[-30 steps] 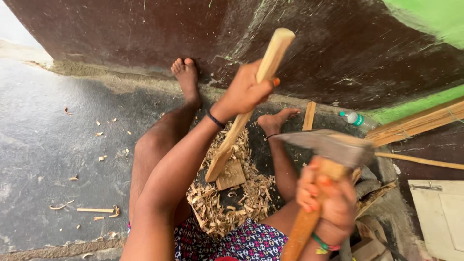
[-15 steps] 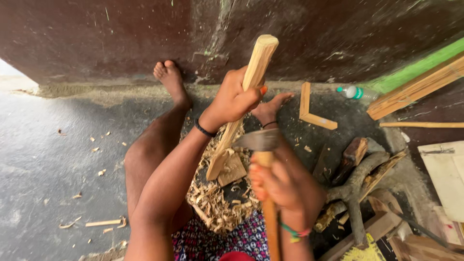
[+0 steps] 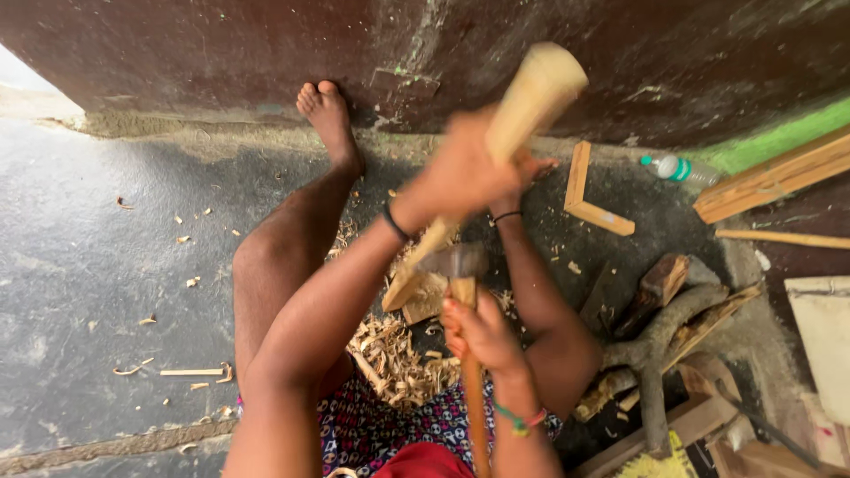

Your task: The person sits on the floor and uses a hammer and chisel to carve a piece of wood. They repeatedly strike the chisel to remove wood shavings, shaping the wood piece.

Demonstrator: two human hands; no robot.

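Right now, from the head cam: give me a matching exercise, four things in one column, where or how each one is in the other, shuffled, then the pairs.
Things:
1. left hand
2. right hand
3. plastic bottle
4. wood shavings

Places or states:
A. lying by the green strip of wall, right of the legs
B. gripping the pale wooden stick, blurred
C. heaped on the floor between the legs
D. wrapped round the handle of the adze

Pairs: 1-B, 2-D, 3-A, 4-C
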